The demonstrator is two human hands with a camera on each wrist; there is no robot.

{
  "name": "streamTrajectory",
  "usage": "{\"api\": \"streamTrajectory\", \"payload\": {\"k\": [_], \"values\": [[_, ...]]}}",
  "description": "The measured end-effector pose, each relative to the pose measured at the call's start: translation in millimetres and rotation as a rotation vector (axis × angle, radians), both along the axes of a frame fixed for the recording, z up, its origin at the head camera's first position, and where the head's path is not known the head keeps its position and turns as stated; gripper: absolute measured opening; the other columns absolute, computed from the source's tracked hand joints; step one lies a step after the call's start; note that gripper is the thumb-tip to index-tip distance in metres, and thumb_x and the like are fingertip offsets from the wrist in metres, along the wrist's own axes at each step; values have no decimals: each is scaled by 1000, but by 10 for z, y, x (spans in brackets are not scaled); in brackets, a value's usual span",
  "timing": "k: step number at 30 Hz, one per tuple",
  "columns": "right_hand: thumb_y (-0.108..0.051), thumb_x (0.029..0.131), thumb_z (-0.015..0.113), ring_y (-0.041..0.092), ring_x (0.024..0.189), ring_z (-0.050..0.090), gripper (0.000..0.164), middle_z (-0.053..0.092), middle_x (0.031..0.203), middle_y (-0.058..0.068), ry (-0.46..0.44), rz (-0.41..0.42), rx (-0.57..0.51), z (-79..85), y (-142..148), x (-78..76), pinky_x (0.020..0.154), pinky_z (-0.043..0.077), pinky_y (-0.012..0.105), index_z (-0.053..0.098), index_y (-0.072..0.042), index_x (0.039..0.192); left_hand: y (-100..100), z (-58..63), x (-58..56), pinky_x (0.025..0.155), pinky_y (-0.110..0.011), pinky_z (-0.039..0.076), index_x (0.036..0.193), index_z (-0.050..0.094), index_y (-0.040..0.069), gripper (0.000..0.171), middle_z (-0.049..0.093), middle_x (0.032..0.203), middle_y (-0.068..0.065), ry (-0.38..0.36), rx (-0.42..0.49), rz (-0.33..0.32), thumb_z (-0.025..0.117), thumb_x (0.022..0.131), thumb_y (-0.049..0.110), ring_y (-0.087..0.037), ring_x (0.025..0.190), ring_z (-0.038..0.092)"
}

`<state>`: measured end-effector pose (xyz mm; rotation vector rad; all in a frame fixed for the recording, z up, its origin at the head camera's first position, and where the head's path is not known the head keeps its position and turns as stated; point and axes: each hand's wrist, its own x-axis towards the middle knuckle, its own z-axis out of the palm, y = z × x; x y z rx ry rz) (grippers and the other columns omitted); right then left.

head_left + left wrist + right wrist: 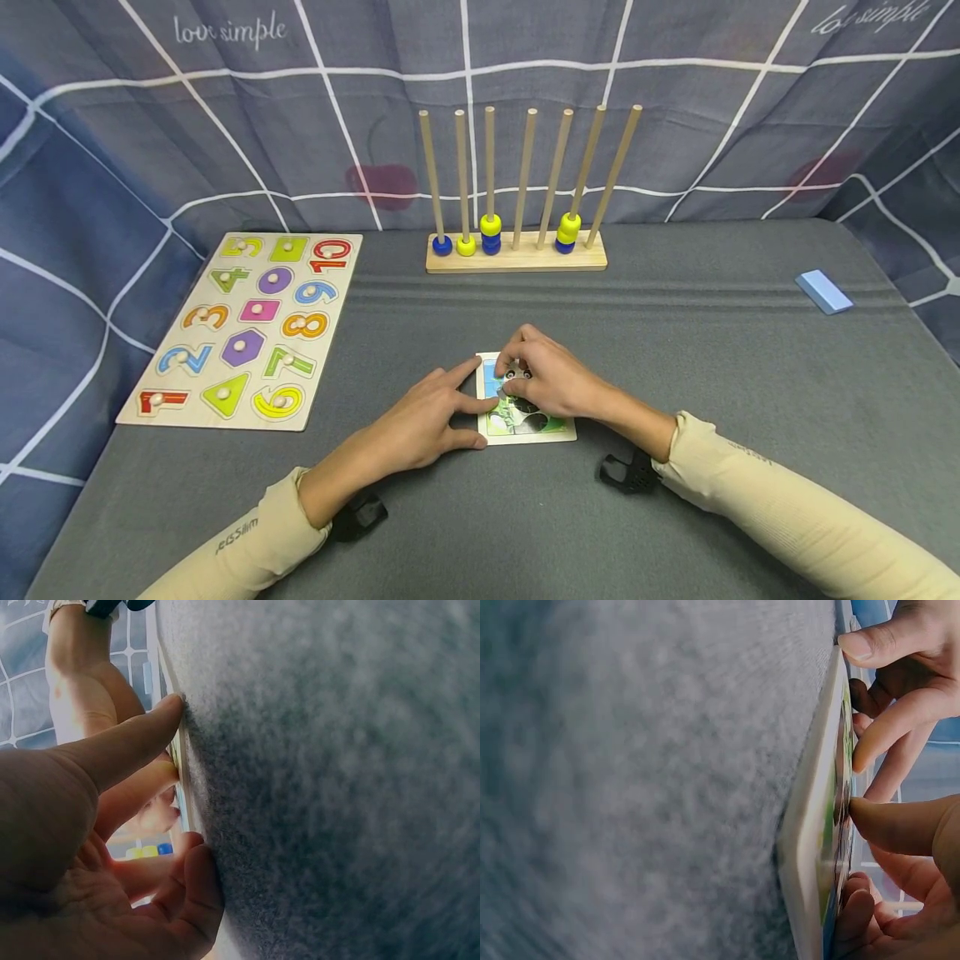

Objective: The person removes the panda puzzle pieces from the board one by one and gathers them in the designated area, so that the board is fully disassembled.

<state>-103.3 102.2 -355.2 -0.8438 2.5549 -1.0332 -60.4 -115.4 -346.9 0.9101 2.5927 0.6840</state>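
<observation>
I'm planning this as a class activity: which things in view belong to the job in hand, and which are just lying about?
Apparently in the job:
panda picture board
left hand, touching its edge
right hand, fingers on its face

Lying about, touched by neither hand:
number-and-shape board
peg rack
blue block

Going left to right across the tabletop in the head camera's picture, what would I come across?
Number board → the person's left hand → panda puzzle → light-blue block.
</observation>
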Motion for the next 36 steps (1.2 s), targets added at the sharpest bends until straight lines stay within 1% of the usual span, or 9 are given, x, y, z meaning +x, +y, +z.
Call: {"api": "streamTrajectory", "payload": {"k": [6,12,15,17,19,22,24,30,36], "values": [[-6,88,73,17,82,47,35,52,100,6,-4,-11,12,25,-11,12,69,39,32,66,-1,122,-1,3,0,89,-46,43,130,66,15,49,34,154,-23,-9,-9,0,79,84,30,-28,101,50],[-7,87,74,18,83,46,33,52,100,6,-24,-16,7,32,-14,1,70,39,33,68,-2,119,3,4,-3,89,-46,43,130,67,15,49,34,154,-23,-10,-10,1,79,84,29,-28,101,50],[-6,87,73,18,84,47,21,52,101,6,-29,-6,5,27,-16,0,72,40,33,71,-4,108,5,5,-3,90,-46,43,129,67,15,49,34,154,-23,-12,-9,3,79,84,29,-29,103,51],[-5,88,73,19,85,47,18,52,102,6,-24,0,4,16,-17,0,72,40,34,71,-4,106,6,7,-1,89,-46,43,129,67,15,48,34,154,-23,-18,-11,5,79,84,29,-29,103,50],[-5,89,72,18,85,47,19,52,102,6,-17,5,9,10,-19,1,73,40,33,70,-4,107,9,10,1,88,-45,43,129,67,15,48,33,154,-22,-22,-12,7,79,85,29,-28,101,50],[-7,89,72,18,83,45,31,52,103,6,-12,1,21,12,-21,3,71,39,33,68,-3,119,10,12,2,87,-44,43,130,67,15,48,33,155,-22,-23,-14,7,79,85,29,-26,99,49],[-8,90,71,17,82,43,34,51,102,6,-3,9,29,19,-21,2,70,38,33,67,-3,123,12,12,2,87,-44,43,130,67,15,49,33,155,-21,-20,-14,8,79,85,29,-25,98,49],[-10,88,73,17,79,40,35,49,98,5,6,17,46,28,-30,-27,69,35,32,69,-3,122,12,14,-6,85,-42,43,128,67,15,49,33,155,-20,-15,-2,12,80,83,29,-24,94,48],[-7,85,76,19,87,45,35,51,103,6,-34,8,38,44,-58,-54,75,39,34,69,-2,119,8,8,-3,87,-44,43,129,67,16,49,33,155,-21,-13,-15,17,80,83,30,-24,96,48]]}}
